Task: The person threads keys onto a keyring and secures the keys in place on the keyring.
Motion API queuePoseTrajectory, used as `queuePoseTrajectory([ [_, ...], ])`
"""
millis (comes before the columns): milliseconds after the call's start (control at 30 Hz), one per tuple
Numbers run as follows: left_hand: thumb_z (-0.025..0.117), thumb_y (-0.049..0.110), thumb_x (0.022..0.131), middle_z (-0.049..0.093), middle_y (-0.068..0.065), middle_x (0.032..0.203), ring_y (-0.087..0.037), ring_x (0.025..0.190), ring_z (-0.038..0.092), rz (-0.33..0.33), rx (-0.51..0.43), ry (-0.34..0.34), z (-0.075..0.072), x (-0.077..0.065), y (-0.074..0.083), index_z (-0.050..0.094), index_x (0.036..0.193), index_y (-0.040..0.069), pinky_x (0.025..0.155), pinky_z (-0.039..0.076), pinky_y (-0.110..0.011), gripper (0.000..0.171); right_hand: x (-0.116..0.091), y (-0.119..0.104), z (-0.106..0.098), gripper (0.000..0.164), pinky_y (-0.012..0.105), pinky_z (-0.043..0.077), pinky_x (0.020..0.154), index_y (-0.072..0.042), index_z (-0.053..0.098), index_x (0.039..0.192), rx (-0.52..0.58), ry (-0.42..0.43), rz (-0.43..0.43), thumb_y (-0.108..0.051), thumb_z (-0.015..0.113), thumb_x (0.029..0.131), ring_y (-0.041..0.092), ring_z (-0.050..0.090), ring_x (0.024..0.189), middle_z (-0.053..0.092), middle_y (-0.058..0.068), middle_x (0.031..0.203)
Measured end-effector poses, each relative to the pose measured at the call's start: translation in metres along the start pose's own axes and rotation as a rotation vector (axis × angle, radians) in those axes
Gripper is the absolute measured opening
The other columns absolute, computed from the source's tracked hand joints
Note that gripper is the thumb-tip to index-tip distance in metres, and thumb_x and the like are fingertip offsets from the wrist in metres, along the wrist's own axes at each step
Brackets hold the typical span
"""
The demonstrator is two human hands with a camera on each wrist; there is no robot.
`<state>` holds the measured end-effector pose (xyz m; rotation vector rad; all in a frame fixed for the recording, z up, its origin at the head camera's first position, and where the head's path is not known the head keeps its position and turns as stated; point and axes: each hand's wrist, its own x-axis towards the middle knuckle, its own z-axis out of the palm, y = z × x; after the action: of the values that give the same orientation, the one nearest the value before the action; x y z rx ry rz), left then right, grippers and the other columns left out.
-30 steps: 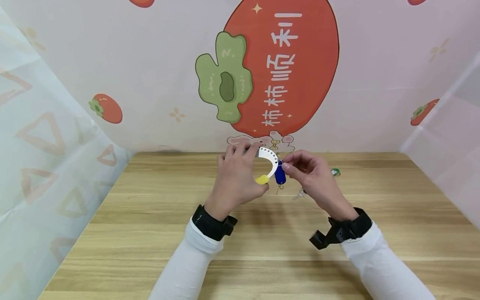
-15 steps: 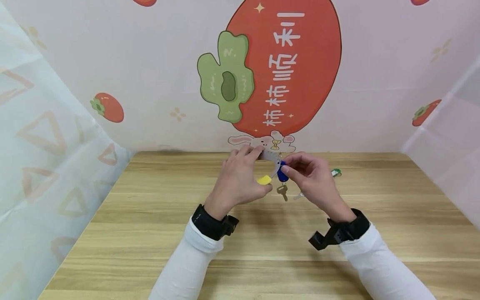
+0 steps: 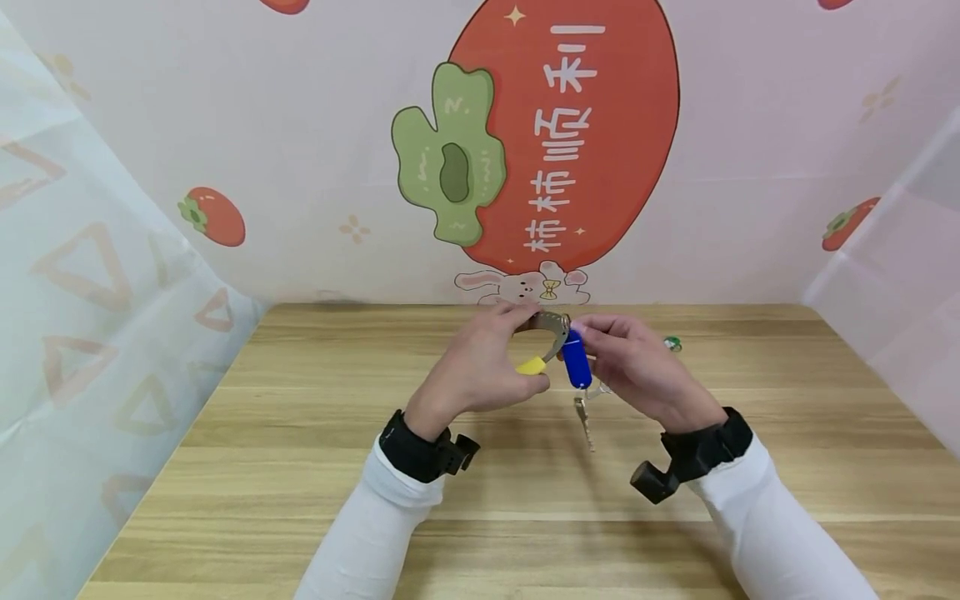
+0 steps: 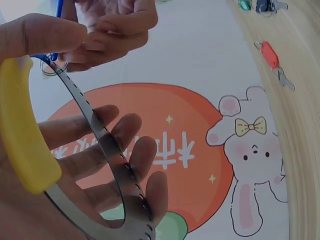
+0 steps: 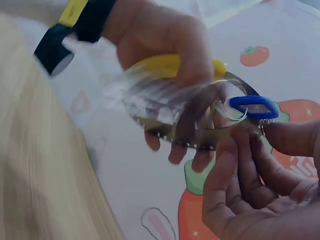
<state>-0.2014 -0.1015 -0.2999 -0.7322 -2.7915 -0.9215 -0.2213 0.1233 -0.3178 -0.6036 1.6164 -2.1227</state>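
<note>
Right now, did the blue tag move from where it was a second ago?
Yes. In the head view, the blue tag is a little further right and lower, judged against the printed bunny.

1. Head view: bright, soft, even light; diffuse shadows on the table [image 3: 300, 467] beneath the left hand [image 3: 476, 358] and right hand [image 3: 648, 371] suggest light from above.
2. Below the right-hand pinch, the blue tag [image 3: 577, 362] reads clearly; its key [image 3: 582, 410] looks soft.
3. Left wrist view: dimmer, greyer; upper-left corner, above the grip, washed out.
4. Right wrist view: dim; translucent motion streaks left of the pinch, contents unreadable; table grain farther left blurred.
</note>
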Motion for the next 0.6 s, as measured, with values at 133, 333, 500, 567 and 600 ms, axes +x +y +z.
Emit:
queuePoseTrajectory([
  [133,0.081,0.028,0.078,0.054,-0.007,0.143,-0.025,0.127,0.050,0.006,-0.021,-0.012,0.0003,-0.0009,0.0012,0.052,0.148,0.009,0.101,0.045,-0.047,0.078,0.0011,0.0015,-0.0051,0.024,0.028,0.052,0.078,-0.004,0.071,0.103,0.089,-0.111,0.029,-0.011,0.048,0.107,0.017,0.062,0.083,0.067,0.004,0.090],
  [333,0.082,0.030,0.077,0.057,-0.006,0.133,-0.024,0.121,0.052,-0.007,0.011,-0.007,-0.0016,-0.0013,0.0022,0.049,0.150,0.011,0.098,0.046,-0.046,0.083,0.0019,0.0045,-0.0106,0.023,0.027,0.049,0.082,-0.003,0.068,0.105,0.103,-0.179,0.017,-0.005,0.045,0.107,0.016,0.062,0.083,0.065,0.003,0.092],
  [500,0.083,0.031,0.077,0.057,-0.005,0.130,-0.025,0.121,0.051,-0.003,0.031,-0.004,-0.0008,-0.0012,0.0018,0.051,0.149,0.011,0.098,0.045,-0.046,0.081,0.0006,0.0041,-0.0068,0.020,0.029,0.049,0.086,-0.002,0.064,0.104,0.007,-0.137,0.011,-0.006,0.045,0.107,0.017,0.061,0.086,0.061,0.003,0.093],
  [567,0.083,0.032,0.077,0.058,-0.005,0.129,-0.025,0.120,0.052,-0.001,0.039,-0.004,-0.0005,-0.0013,0.0021,0.052,0.148,0.011,0.097,0.046,-0.046,0.080,0.0001,0.0039,-0.0039,0.019,0.029,0.049,0.089,0.000,0.062,0.105,-0.032,-0.118,0.012,-0.008,0.045,0.108,0.018,0.061,0.088,0.062,0.004,0.095],
  [600,0.083,0.033,0.077,0.058,-0.005,0.130,-0.025,0.121,0.052,-0.001,0.042,-0.004,-0.0003,-0.0014,0.0022,0.052,0.148,0.011,0.097,0.045,-0.046,0.080,-0.0001,0.0038,-0.0025,0.020,0.030,0.049,0.091,0.001,0.062,0.106,-0.050,-0.111,0.008,-0.009,0.045,0.108,0.018,0.061,0.089,0.061,0.005,0.096],
])
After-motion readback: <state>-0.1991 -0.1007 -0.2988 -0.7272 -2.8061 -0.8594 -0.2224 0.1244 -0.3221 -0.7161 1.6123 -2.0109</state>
